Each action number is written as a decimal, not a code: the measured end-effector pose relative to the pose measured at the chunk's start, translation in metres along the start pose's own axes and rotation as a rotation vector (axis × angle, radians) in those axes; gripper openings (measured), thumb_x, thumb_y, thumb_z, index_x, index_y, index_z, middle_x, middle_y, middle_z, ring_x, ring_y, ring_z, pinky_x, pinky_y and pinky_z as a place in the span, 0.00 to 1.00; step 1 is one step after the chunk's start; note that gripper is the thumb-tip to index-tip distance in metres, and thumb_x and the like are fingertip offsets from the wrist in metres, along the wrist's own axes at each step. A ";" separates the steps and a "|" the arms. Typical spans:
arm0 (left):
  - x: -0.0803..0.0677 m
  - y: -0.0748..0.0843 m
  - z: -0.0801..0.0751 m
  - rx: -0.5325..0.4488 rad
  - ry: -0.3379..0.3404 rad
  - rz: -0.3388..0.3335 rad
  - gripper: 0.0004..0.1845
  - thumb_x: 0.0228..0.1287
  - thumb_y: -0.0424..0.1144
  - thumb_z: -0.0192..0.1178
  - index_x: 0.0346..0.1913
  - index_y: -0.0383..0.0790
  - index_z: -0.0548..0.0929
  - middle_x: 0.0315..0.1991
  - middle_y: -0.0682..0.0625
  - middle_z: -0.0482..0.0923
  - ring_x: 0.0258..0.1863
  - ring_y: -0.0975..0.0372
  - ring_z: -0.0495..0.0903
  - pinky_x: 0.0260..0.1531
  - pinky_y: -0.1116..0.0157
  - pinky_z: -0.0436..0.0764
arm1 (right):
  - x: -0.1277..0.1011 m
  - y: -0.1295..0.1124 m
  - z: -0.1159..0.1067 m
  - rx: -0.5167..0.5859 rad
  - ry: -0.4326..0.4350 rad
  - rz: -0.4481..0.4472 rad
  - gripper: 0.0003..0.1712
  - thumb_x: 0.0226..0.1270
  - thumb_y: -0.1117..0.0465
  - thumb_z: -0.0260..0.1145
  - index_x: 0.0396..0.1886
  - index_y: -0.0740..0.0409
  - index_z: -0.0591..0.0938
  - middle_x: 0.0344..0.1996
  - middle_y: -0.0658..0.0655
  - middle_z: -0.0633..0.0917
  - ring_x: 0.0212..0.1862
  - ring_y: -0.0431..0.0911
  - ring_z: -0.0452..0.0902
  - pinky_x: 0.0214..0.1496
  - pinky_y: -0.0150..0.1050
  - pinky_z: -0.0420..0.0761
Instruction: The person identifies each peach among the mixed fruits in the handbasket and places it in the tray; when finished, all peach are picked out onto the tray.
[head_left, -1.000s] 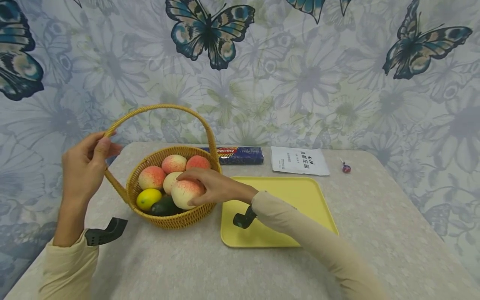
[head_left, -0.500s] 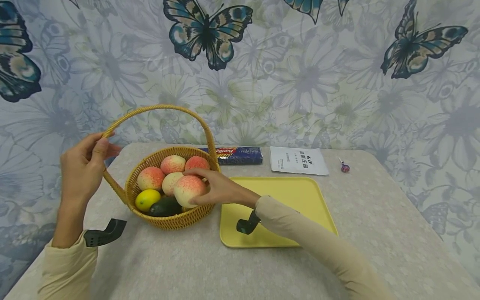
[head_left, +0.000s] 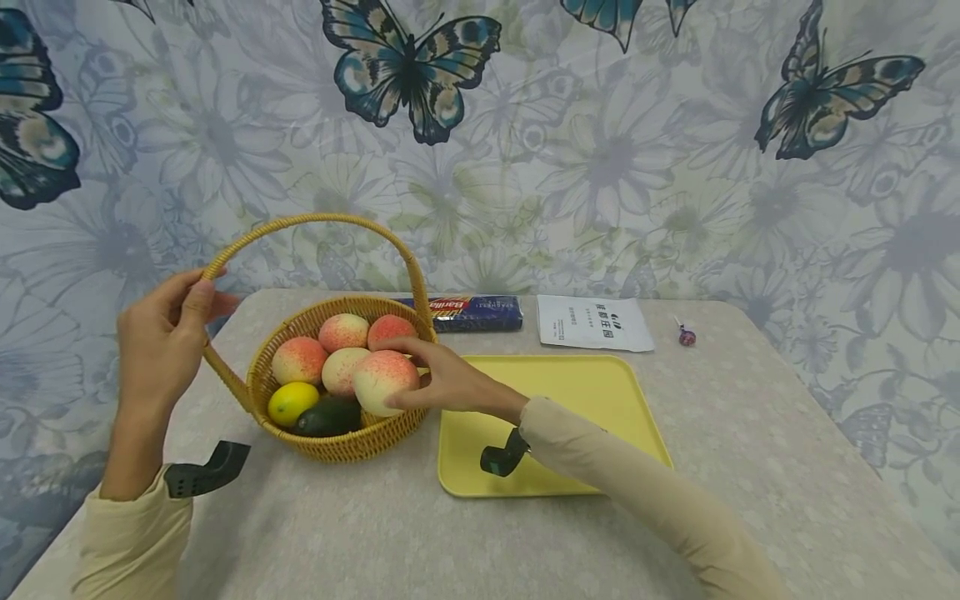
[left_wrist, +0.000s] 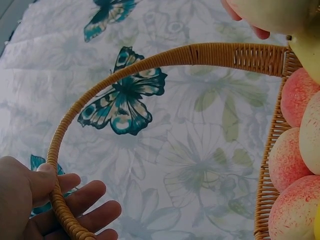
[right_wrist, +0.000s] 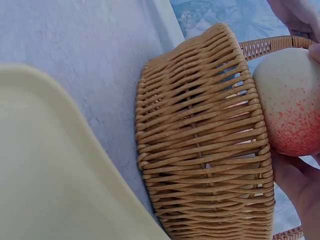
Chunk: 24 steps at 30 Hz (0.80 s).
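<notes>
1. Change: the peach (head_left: 385, 382) held by the right hand (head_left: 448, 382) sits higher and further toward the tray (head_left: 600, 392) than a second ago. It is now above the basket (head_left: 337, 437) rim, no longer down among the other fruit.
2. Right fingers curl round the peach, thumb under, index over the top.
3. Left hand (head_left: 161, 342) has not moved: thumb and fingers pinch the handle (left_wrist: 165, 57) low on its left side, steadying the basket.
4. My read: the lift-out is done and the carry toward the tray has started.
5. Basket stands near the table's left edge; tray is just beside it, mid-table.
6. Writing: blue pack (head_left: 471, 312) at the back edge reads "Barilla". White pouch (head_left: 594, 322) beside it has print too small to read.
</notes>
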<state>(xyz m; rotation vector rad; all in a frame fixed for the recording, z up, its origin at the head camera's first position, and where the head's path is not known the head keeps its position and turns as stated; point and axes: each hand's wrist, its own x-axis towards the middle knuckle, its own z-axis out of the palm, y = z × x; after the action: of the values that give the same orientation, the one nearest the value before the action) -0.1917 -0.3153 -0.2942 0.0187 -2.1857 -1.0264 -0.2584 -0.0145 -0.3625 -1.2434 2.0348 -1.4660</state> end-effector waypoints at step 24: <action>-0.013 0.004 -0.002 0.021 0.026 -0.022 0.18 0.73 0.45 0.51 0.53 0.36 0.82 0.30 0.77 0.75 0.33 0.86 0.76 0.33 0.85 0.71 | -0.039 -0.003 -0.008 0.147 0.031 0.005 0.39 0.58 0.66 0.68 0.70 0.54 0.64 0.62 0.56 0.71 0.58 0.43 0.73 0.55 0.40 0.79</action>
<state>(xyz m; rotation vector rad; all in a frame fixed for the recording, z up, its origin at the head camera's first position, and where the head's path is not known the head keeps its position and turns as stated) -0.1791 -0.3098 -0.2982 0.0654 -2.1776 -1.0097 -0.2411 0.0217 -0.3649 -1.1624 1.9094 -1.6097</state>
